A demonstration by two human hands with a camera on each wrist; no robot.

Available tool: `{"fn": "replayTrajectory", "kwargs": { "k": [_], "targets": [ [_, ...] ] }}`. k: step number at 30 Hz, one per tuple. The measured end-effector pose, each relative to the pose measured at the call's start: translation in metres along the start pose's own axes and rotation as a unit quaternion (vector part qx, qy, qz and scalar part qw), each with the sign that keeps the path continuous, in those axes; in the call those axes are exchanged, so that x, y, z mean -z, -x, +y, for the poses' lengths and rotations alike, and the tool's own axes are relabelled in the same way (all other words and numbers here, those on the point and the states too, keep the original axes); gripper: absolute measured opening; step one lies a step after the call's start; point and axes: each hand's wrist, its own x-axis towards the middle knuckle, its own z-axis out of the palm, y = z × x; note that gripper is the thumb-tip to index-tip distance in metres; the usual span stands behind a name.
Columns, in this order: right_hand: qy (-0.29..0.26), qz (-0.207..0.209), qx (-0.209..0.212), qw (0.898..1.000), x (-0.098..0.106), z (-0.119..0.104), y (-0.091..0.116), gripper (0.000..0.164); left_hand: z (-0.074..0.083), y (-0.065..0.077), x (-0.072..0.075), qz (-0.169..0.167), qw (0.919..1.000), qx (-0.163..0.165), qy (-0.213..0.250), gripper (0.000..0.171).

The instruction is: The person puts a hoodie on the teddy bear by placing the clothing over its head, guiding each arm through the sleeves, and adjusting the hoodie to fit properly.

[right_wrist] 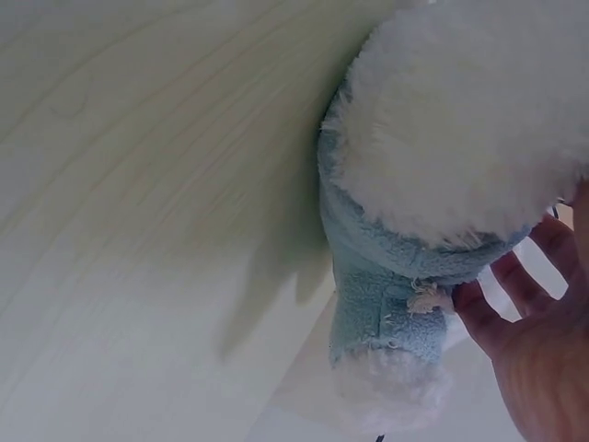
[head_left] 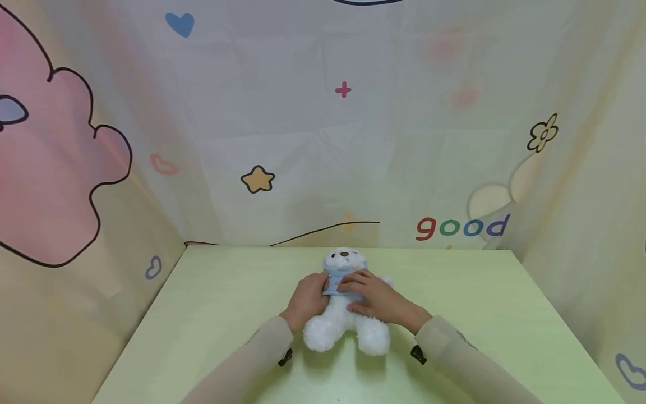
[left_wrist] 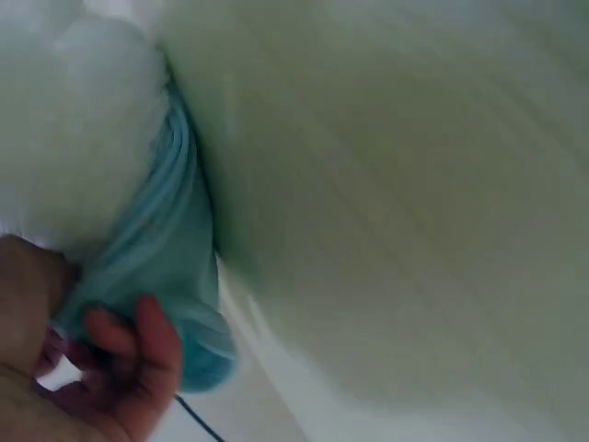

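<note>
A white plush toy (head_left: 347, 321) in a blue top (head_left: 333, 284) lies face up on the table, its head away from me and its legs toward me. My left hand (head_left: 309, 297) grips its left-hand side, thumb at the top's edge. In the left wrist view, curled fingers (left_wrist: 158, 345) hold the blue cloth. Across the chest lies my right hand (head_left: 375, 294), fingers spread over the top. The right wrist view has these fingers fairly straight, one fingertip beside a small pale yarn tuft (right_wrist: 428, 297) on the blue cloth.
The pale green table (head_left: 227, 292) runs back to a printed cloth backdrop (head_left: 303, 112). Cloth walls (head_left: 595, 224) stand on both sides. Small black clips (head_left: 418, 354) show near each sleeve cuff.
</note>
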Motion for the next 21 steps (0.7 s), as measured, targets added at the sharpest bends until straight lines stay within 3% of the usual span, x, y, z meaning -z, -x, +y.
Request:
{"fn": "replayTrajectory", "kwargs": {
  "k": [4, 8, 11, 15, 21],
  "targets": [
    [-0.002, 0.001, -0.004, 1.0, 0.0, 0.0, 0.001, 0.039, -0.001, -0.001, 0.004, -0.04, 0.9989, -0.004, -0.022, 0.02],
    [-0.007, 0.0, -0.002, 1.0, -0.003, 0.0, 0.002, 0.038, -0.012, 0.0, 0.014, -0.108, 0.9931, -0.017, 0.043, 0.023],
    [-0.014, 0.001, 0.0, 1.0, -0.005, 0.0, 0.004, 0.038, -0.017, 0.002, 0.017, -0.129, 0.9891, -0.024, 0.067, 0.024],
    [-0.015, 0.004, 0.002, 1.0, -0.004, 0.0, 0.005, 0.035, -0.013, 0.004, 0.015, -0.113, 0.9925, -0.035, 0.03, 0.024],
    [-0.013, -0.011, 0.004, 1.0, -0.001, 0.0, 0.0, 0.031, 0.0, 0.001, 0.006, -0.047, 0.9959, -0.018, -0.075, 0.025]
  ]
}}
